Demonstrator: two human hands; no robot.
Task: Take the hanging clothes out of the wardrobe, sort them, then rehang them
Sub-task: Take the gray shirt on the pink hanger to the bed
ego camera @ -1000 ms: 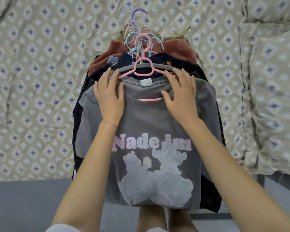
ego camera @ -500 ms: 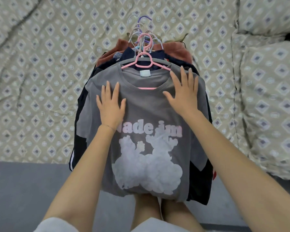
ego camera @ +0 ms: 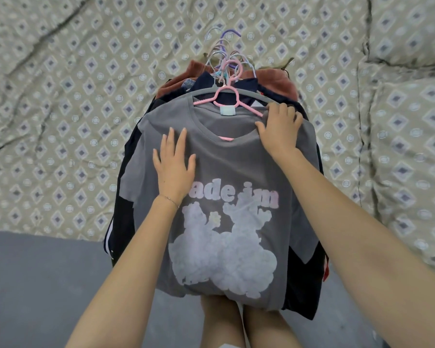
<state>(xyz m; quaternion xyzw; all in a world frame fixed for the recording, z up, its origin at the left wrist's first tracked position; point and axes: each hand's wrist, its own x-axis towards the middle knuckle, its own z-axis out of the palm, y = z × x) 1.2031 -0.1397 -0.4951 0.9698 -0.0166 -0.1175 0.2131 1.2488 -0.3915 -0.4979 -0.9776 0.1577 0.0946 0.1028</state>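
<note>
Centre frame, a grey printed T-shirt on a pink hanger tops a stack of hung clothes lying on the bed. The left hand lies flat on the shirt's chest, fingers straight and slightly apart, likely pinning the stack. The right hand has its fingers curled onto the shirt's shoulder over the hanger arm, probably to square it or slip it off.

Bare bedspread left of the clothes pile — open approach from that side, and over the floor below it. Right side tighter: a pillow lies near the pile. Bunched hanger hooks crowd the top. On the grey T-shirt, left hand lies flat and right hand grips the shoulder.
</note>
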